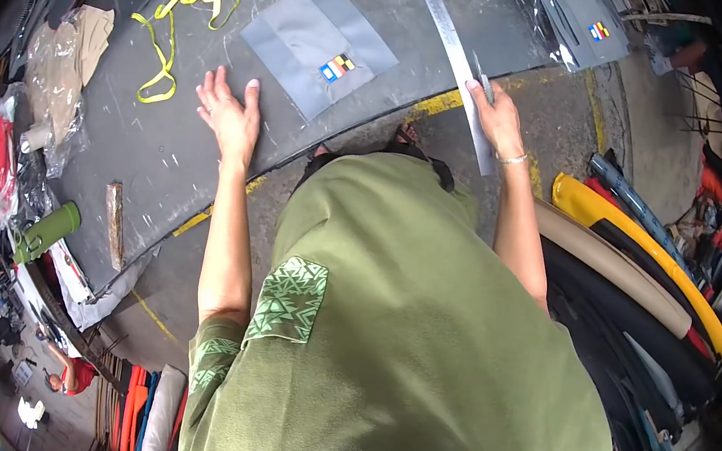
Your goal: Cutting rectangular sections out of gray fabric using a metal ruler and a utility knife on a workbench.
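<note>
My left hand is open, fingers spread and thumb apart, at the dark worktable; I cannot tell if it touches the surface. To its right lies a grey sheet piece with a small coloured label. At the table's front edge, my right hand is closed around a long metal ruler, whose near end sticks out past the edge. A slim grey tool, like a pen or cutter, is also held in its fingers. The palm side is hidden.
Yellow strapping lies tangled at the far left of the table. Nearer are a wooden stick and a green roll. Brown paper in plastic lines the left side. Large rolls, one of them yellow, stand at my right.
</note>
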Demonstrator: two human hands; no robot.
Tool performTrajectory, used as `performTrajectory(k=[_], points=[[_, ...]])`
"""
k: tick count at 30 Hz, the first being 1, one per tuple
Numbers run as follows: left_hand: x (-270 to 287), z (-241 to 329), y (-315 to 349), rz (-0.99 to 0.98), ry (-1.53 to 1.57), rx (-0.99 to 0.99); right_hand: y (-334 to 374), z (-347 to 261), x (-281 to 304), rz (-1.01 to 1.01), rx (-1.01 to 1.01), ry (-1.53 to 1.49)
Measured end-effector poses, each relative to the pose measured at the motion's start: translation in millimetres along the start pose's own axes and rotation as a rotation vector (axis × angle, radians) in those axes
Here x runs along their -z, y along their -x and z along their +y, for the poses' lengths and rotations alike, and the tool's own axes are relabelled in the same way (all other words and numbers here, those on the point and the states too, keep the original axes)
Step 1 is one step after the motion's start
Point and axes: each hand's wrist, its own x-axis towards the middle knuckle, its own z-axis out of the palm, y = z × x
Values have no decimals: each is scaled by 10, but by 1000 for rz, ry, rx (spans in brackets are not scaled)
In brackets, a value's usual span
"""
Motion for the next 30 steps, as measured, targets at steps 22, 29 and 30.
performTrajectory(k=[22, 29, 30], points=[[-499, 1143, -38, -136, -200, -263, 6, 116, 200, -66, 33, -127], [-510, 1122, -7, -127, -223, -282, 59, 56, -79, -24, -15, -182], [-517, 1142, -10, -120, -214, -287, 79, 78, -136, 23, -66, -236]])
